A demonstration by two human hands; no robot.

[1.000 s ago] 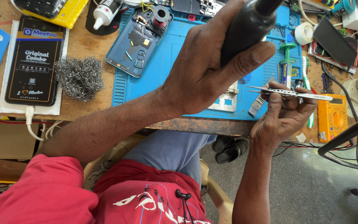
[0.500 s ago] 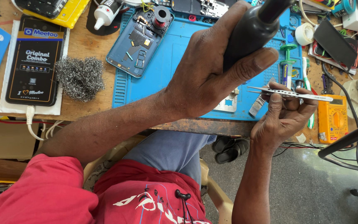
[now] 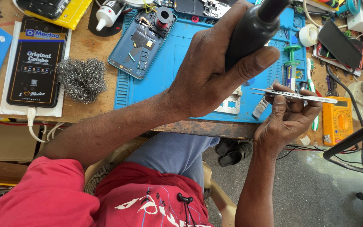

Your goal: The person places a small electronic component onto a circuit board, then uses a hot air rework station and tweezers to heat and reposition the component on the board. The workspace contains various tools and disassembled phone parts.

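The left hand has its grip wrapped tight round a thick black tool handle, thumb pressed along the side. The working end is hidden behind the fist. The right hand pinches slim steel tweezers between thumb and fingers. Their tips point across at the left grip and stop just short of it.

This looks like fine two-handed work on a small part: one grip brings the tool in while the other stands ready with the tweezers. Whether the tips hold anything is too small to tell. Any next move calls for a steady handle and tweezer tips kept clear of the left thumb.

A small pale metal frame lies on the blue mat, just under the left grip. Further left on the mat lies an opened phone shell. Beyond it, a wad of steel wool sits on the bare table.
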